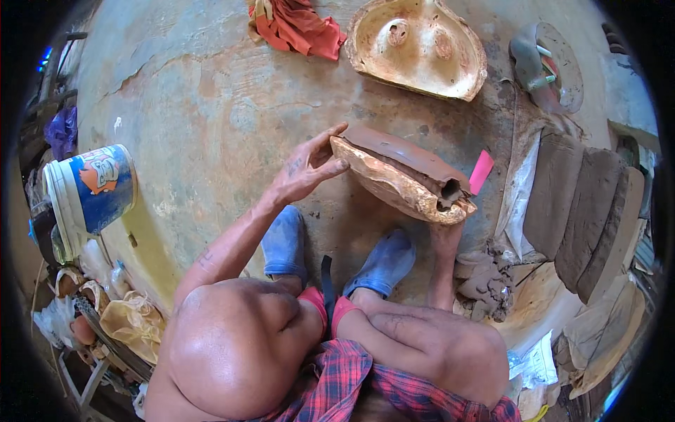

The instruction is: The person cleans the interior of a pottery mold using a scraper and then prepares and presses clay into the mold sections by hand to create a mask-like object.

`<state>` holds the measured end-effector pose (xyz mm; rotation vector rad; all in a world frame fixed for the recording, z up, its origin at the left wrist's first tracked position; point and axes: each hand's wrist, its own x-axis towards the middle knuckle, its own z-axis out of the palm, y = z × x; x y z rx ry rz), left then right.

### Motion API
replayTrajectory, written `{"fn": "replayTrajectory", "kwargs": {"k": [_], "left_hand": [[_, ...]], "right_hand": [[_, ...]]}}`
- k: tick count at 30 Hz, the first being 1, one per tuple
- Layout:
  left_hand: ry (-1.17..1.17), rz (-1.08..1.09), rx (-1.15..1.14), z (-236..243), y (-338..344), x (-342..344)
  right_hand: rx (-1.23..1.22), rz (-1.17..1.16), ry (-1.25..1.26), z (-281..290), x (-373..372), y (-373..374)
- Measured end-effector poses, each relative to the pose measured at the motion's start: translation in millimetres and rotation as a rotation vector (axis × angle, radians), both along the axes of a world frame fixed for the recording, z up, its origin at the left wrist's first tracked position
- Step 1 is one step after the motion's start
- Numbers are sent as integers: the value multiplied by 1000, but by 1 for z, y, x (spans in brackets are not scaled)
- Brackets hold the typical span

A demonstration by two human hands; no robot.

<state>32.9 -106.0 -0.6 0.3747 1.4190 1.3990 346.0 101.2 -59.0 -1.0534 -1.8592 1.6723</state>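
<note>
Brown clay (pixel 408 156) lies as a thick slab along the top of a pale plaster mould (pixel 394 186), which is tilted and held up off the floor (pixel 211 105) in front of the knees; the left hand (pixel 309 167) grips the mould's left end, thumb up on the clay's edge and fingers spread against the plaster side; the right hand (pixel 444 235) is under the mould's right end (mostly hidden by it), so how far it is closed cannot be told, though the mould appears to rest on it. A pink tag (pixel 481 171) sticks out just behind the mould's right end.

Below the mould are two blue shoes (pixel 383 264), set side by side on the floor, with bare knees and red checked cloth (pixel 365 383) nearer the camera. To the right, a lump of clay scraps (pixel 485 278) sits just beside the right forearm; beyond it a row of clay slabs (pixel 576 204) lies on pale sheeting. Farther off, a second mould (pixel 418 46) lies open side up, with a red rag (pixel 299 27) just to its left; a blue and white bucket (pixel 91 190) lies on its side well to the left.
</note>
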Motion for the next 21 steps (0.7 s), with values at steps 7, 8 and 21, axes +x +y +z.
{"fn": "replayTrajectory", "kwargs": {"k": [7, 8, 21], "left_hand": [[58, -54, 20, -17, -9, -8], [101, -81, 32, -18, -8, -8], [85, -35, -25, -9, -14, -1]], "right_hand": [[188, -14, -77, -4, 8, -20], [209, 3, -69, -7, 13, -17], [176, 62, -204, -4, 17, -12]]}}
